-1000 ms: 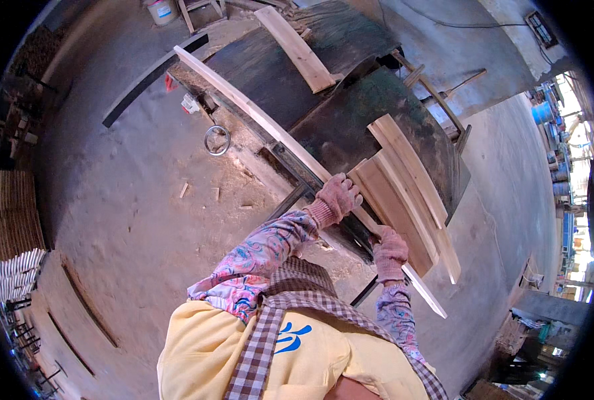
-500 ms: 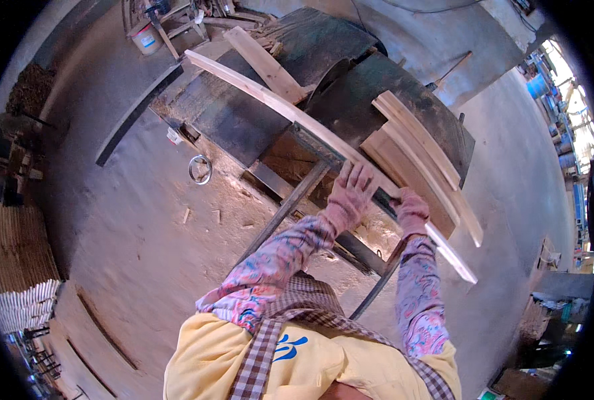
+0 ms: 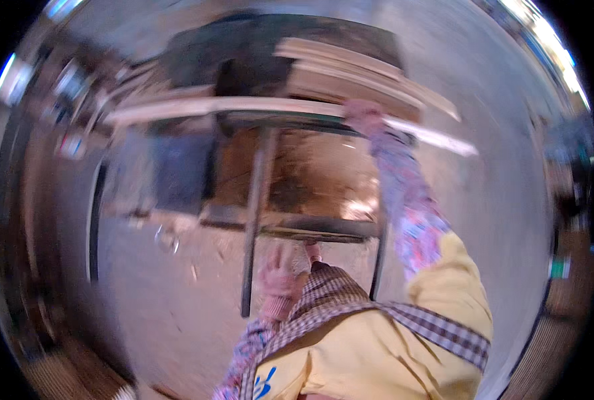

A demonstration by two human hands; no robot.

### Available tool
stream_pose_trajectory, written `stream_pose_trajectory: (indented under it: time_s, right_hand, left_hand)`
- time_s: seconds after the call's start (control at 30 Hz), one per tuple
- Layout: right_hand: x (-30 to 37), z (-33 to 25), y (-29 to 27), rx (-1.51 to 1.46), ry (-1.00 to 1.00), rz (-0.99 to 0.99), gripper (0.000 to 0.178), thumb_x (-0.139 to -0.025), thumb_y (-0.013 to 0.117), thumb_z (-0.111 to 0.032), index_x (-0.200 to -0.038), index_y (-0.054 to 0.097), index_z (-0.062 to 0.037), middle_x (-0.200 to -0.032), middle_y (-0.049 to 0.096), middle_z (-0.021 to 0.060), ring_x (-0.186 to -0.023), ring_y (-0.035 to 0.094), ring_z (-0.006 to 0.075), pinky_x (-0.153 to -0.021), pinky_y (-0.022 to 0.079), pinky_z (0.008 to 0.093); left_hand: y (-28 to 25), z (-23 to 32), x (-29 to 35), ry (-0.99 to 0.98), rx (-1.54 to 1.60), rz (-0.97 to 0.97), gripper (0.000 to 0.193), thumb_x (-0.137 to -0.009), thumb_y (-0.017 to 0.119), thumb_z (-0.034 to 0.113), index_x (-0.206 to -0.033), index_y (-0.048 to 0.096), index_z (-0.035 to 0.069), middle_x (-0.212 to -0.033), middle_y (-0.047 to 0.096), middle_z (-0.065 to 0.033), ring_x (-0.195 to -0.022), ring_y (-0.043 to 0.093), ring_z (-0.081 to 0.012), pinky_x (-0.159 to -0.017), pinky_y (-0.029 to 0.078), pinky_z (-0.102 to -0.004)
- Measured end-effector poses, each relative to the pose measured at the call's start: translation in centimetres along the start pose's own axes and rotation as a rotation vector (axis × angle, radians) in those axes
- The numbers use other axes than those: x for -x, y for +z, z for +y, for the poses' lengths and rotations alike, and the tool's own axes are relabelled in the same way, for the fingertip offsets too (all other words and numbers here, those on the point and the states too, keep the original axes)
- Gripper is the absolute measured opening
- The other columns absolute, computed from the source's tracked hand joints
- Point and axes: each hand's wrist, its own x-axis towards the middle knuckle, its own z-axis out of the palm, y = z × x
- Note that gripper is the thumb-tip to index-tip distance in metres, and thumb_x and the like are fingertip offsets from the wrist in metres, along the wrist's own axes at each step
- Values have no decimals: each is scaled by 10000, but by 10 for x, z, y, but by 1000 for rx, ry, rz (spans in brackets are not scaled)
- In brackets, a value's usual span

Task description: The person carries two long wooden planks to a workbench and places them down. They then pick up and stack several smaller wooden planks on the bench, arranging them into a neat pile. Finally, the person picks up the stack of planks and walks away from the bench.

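Note:
A long, pale wooden strip (image 3: 263, 105) lies across the near side of the dark saw table (image 3: 183, 63), its right end reaching past the edge. My right hand (image 3: 363, 115), in a pinkish glove, is closed around the strip right of its middle. My left hand (image 3: 278, 275), gloved alike, hangs low by my checked apron (image 3: 323, 290), apart from the wood. Its fingers look stretched out, though motion blurs them, and nothing shows in them.
Several cut boards (image 3: 343, 70) are stacked on the table beyond the strip. A metal frame with a bar (image 3: 257, 213) juts toward me over sawdust. A round handwheel (image 3: 167, 239) sits at the table's front left. A dark metal strip (image 3: 97, 220) lies farther left.
My left hand has let go of the wooden strip and dropped toward my body. The right hand stays on the strip. The whole view has turned, so the table now looks level.

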Motion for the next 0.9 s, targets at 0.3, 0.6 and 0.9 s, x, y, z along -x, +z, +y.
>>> stream_pose_trajectory:
  time_s: [0.3,0.6,0.9]
  right_hand:
    - [-57,39,-117,-1802,19,-905,239,-796,647,-286,-985,717,-157,-992,744,75,-927,723,309,-674,577,501]
    - [-33,68,-122,-1947,103,-842,168,-808,652,-251,-913,650,-121,-809,699,83,-815,716,268,-557,567,493]
    - [37,178,-143,-2085,-41,-944,576,-848,711,-357,-1374,560,-179,-1322,630,123,-1240,581,320,-1056,453,414]
  left_hand:
    - [-66,-37,94,-91,-180,-84,688,-806,758,369,-1394,504,117,-1462,458,-171,-1337,431,-416,-1117,354,-522]
    - [-63,-16,71,-99,-102,-82,756,-741,805,297,-1409,481,158,-1456,468,-167,-1308,459,-403,-1074,402,-492]
    - [-67,-6,10,164,-98,107,836,-674,823,282,-1412,452,155,-1466,450,-128,-1385,400,-339,-1159,293,-507]
